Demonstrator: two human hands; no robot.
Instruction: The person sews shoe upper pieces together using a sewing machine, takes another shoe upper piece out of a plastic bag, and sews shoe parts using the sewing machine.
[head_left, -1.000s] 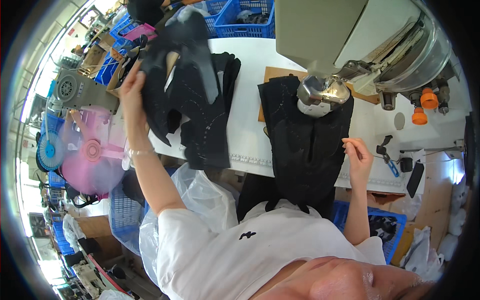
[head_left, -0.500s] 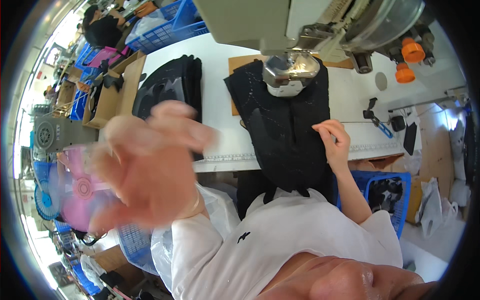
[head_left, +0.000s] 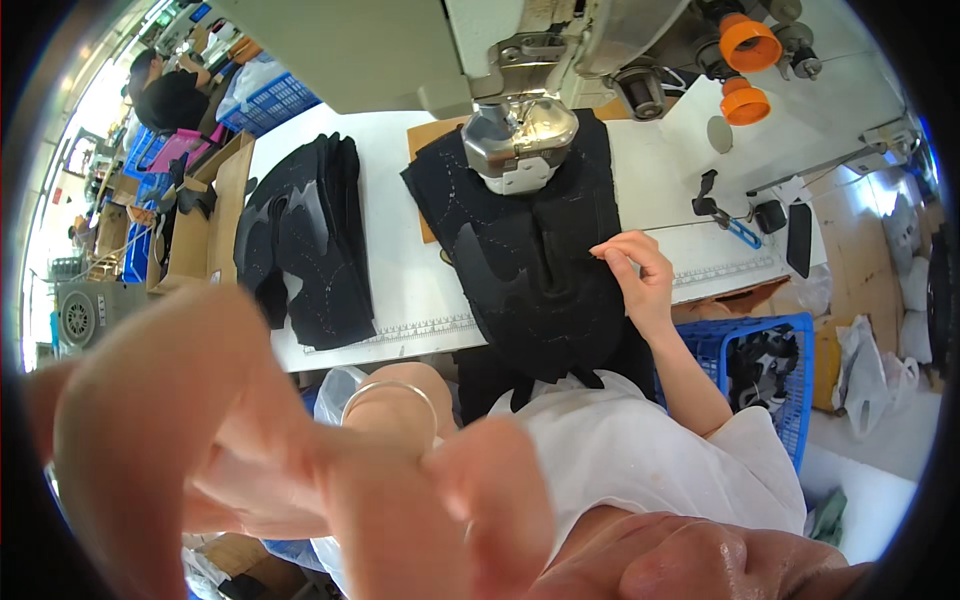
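Observation:
My left hand (head_left: 300, 430) is raised close to the camera, large and partly blurred, with bent fingers apart and nothing visible in them. A metal bangle (head_left: 392, 385) circles that wrist. My right hand (head_left: 640, 275) is at the right edge of a black fabric piece (head_left: 570, 320), thumb and forefinger pressed together; whether they pinch anything is too small to tell. The fabric, with pale dotted stitch lines and a slit down its middle, lies on the white table under the sewing machine head (head_left: 520, 150). Its near end hangs over the table edge toward my lap.
Left of the machine lies a stack of black cut pieces (head_left: 305, 240). A ruler strip (head_left: 415, 328) runs along the front edge. A blue-handled tool (head_left: 740, 230) rests at the right. Below stands a blue basket (head_left: 800, 390) of black pieces. A cardboard box (head_left: 215, 215) and a seated person (head_left: 170, 95) are far left.
My left hand has come up nearer the camera, moving down in the picture and uncovering the black stack. The view has shifted slightly. My right hand stays at the fabric's edge.

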